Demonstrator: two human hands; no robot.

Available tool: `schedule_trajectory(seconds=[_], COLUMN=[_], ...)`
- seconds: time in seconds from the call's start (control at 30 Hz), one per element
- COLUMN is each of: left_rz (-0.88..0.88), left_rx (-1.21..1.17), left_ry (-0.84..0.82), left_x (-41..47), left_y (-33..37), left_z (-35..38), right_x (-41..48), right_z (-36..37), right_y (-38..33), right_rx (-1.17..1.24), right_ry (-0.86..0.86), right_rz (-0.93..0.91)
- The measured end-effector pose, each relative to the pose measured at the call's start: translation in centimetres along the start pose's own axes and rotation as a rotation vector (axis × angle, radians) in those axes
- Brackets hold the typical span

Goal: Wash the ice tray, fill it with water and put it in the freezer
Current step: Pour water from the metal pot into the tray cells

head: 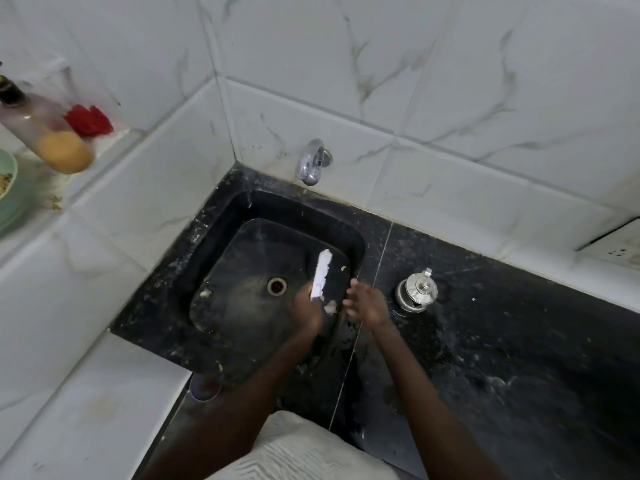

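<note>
Over the sink, step: washing stage, by my reading. The tray is out above the basin, with no water in it that I can see; filling and the freezer are yet to come.
Next move: likely needs the tap opened and the tray brought under the spout, cells turned up to the flow. The free hand is the one nearer the tap side of the counter.
Left ledge: clear plastic bottle with dark cap (pixel 41 129) lying tilted, a crumpled red wrapper (pixel 88 120) just behind it, and a pale green bowl (pixel 8 188) at the frame edge.
Basin: black rectangular stone sink (pixel 218 244), round metal drain (pixel 277 285) in the middle, a few food scraps on its floor.
Tap: short chrome wall tap (pixel 311 164) at the far rim; no stream visible.
Left hand (pixel 306 315): reaches over the near right part of the basin, fingers closed round the near end of the tray. Motion blur hides the finger detail.
Tray: white plastic ice tray (pixel 321 273), seen edge-on, long axis running from the hand toward the far wall, right of the drain and clear of the basin floor.
Right hand (pixel 367 303): at the sink's right rim, just beside the tray and apart from it; fingers spread and loose, holding nothing.
Counter: black speckled stone counter (pixel 502 323), wet in patches.
Pot: small lidded steel pot (pixel 417 291), right of the right hand, untouched.
</note>
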State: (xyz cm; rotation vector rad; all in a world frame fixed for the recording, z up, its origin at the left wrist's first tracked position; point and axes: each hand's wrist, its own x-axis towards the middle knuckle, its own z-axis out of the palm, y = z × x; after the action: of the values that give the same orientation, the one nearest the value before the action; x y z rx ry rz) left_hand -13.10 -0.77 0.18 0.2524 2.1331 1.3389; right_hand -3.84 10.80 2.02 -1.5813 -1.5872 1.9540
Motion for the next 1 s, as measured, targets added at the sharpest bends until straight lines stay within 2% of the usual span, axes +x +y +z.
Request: schedule_trajectory(seconds=[0.07,0.13,0.3,0.4,0.6,0.7,0.8,0.87,1.0], left_rz=[0.214,0.361,0.763,0.886,0.948,0.892,0.896,0.838,0.582], left_rx=[0.126,0.230,0.669,0.816,1.007,1.092,1.140,1.128,1.052], left_ry=[-0.003,-0.072,-0.239,-0.316,-0.419,-0.449,-0.361,-0.264,-0.141], left_x=[-2.4,-4.3,-7.7,-9.1,-11.5,-11.7,-11.9,-12.2,-13.2], left_y=[-0.9,-1.8,-4.5,-5.0,-5.8,-7.1,-8.4,-9.1,-9.5], left_z=[1.3,1.9,4.1,5.7,7.8,8.1,8.1,7.9,7.2], right_x=[-1.0,-2.1,-3.8,-4.9,-6.1,-5.6,-5.3,-5.2,-5.0], right_z=[-1.8,-4.1,-10.0,-12.8,-15.8,-17.0,-17.8,-18.3,-19.0], right_y=[-0.2,0.2,4.5,7.3,10.1,11.7,12.8,13.4,14.3], right_rx=[0.183,0.295,0.296,0.281,0.237,0.178,0.133,0.118,0.111], right_ry=[0.042,0.086,0.145,0.173,0.165,0.147,0.146,0.158,0.199], right_rz=[-0.009,0.020,0.057,0.100,0.144,0.125,0.104,0.081,0.053])
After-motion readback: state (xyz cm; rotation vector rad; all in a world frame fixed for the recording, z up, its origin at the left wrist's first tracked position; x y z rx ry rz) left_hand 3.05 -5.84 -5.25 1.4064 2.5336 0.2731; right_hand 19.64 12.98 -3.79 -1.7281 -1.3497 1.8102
